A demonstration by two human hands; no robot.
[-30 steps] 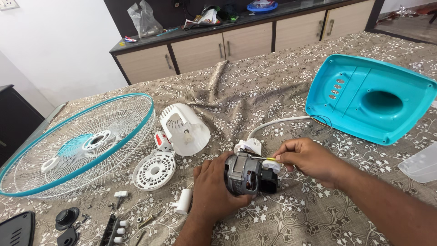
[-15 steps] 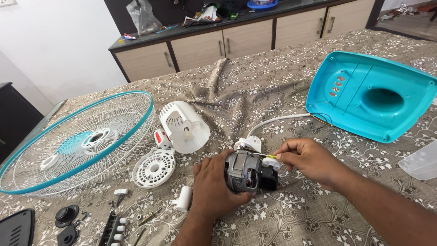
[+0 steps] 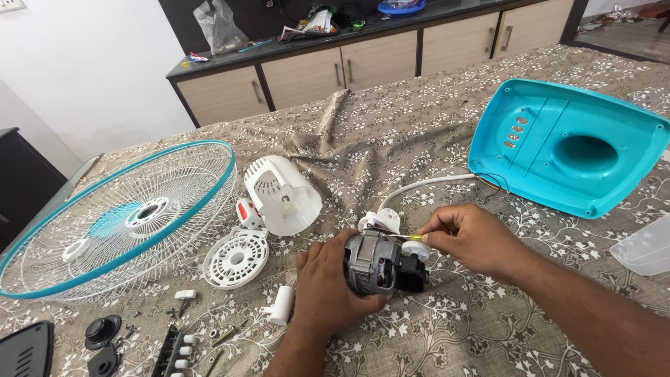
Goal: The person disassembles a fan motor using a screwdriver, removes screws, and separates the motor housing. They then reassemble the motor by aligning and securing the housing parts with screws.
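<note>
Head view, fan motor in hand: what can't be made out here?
- Head view: the near side of the fan motor is covered by the left hand.
- Head view: the tool tip is too small to tell what it meets; the right hand hides its handle.
- Head view: the clear plastic piece is cut off by the right edge.

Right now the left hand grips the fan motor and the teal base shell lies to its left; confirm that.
Not quite: the head view shows the teal base shell to the right of the fan motor. The left hand does grip the motor.
</note>
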